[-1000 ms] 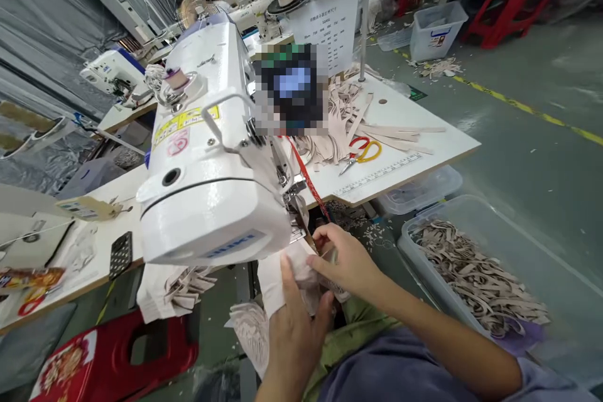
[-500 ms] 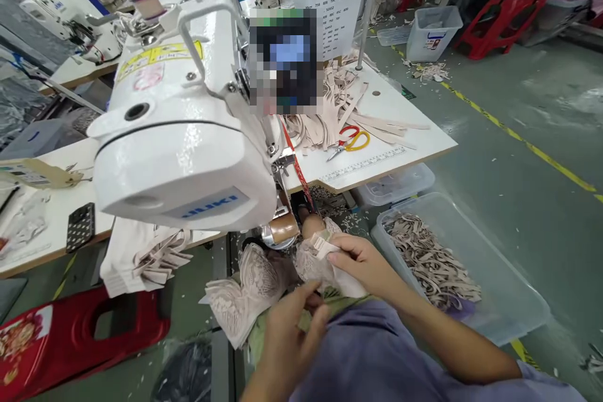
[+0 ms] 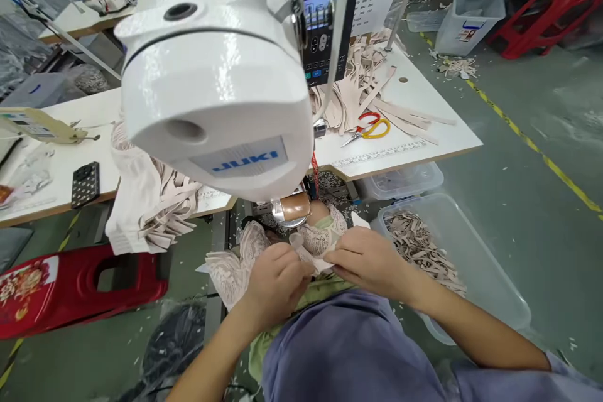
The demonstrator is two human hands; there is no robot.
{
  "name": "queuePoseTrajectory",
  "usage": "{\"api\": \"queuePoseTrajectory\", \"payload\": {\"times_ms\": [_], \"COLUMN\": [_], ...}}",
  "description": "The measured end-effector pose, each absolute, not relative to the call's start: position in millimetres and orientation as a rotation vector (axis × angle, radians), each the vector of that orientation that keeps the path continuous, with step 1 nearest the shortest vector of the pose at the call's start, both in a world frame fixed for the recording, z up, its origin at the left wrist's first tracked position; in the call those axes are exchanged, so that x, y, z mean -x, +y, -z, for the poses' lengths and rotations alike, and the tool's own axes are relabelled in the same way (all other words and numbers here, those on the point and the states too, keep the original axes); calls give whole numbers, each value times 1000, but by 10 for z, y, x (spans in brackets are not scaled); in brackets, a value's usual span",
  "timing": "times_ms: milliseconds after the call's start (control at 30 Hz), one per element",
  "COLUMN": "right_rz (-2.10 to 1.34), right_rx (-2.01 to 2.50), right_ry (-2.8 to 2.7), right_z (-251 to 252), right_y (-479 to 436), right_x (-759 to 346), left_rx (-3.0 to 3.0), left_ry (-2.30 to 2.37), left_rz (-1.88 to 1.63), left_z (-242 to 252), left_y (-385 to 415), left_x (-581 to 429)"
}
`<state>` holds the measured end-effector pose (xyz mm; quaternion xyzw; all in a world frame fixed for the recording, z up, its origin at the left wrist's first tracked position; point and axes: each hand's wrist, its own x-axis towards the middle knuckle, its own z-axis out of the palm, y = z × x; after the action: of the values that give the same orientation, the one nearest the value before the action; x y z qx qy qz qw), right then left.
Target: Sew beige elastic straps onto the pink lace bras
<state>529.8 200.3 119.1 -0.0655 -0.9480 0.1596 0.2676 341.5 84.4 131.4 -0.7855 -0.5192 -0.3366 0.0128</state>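
A beige lace garment piece (image 3: 235, 267) lies over my lap, just below the head of a white sewing machine (image 3: 211, 69). My left hand (image 3: 276, 282) is closed, pinching the lace near its middle. My right hand (image 3: 370, 260) is closed on the same lace at its right edge, thumb and fingers pressed on a small folded end. The two hands almost touch. A brown round part (image 3: 294, 207) of the machine sits just above them.
A white table (image 3: 424, 132) holds beige strips (image 3: 358, 85) and red-and-yellow scissors (image 3: 370, 129). A clear bin of strip offcuts (image 3: 443, 251) stands at my right. A red stool (image 3: 80, 286) lies at my left. More strips hang off the table edge (image 3: 160, 204).
The view has dropped closer under the machine head. My left hand came up from my lap and closed on the lace beside my right hand, which stayed on the lace.
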Motion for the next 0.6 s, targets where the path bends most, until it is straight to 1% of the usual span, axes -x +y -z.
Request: {"api": "queuePoseTrajectory", "payload": {"times_ms": [67, 167, 300, 367, 433, 533, 600], "right_rz": [-315, -305, -340, -398, -640, -1357, -1752], "right_rx": [139, 126, 101, 123, 264, 710, 900], "right_ry": [-2492, -2439, -2410, -2440, -2487, -2287, -1999], "right_z": [-1188, -1205, -1221, -1217, -1207, -1156, -1076], "right_y": [1984, 1930, 1907, 1945, 1986, 1908, 1691], "right_x": [-5292, -5267, -5259, -5258, -5229, -5100, -4998], "left_rx": [2360, 2300, 2302, 2312, 2210, 1859, 1898], "left_ry": [-1476, -1374, -1369, -1468, -1783, -2377, -2538], "left_rz": [1031, 1041, 1084, 1118, 1199, 1347, 1313], "left_z": [-1282, -1280, -1288, -1238, -1113, -757, -451], "left_y": [783, 731, 721, 701, 650, 527, 451], "left_x": [-3433, -3467, -3438, -3415, -3440, -3636, -3834]}}
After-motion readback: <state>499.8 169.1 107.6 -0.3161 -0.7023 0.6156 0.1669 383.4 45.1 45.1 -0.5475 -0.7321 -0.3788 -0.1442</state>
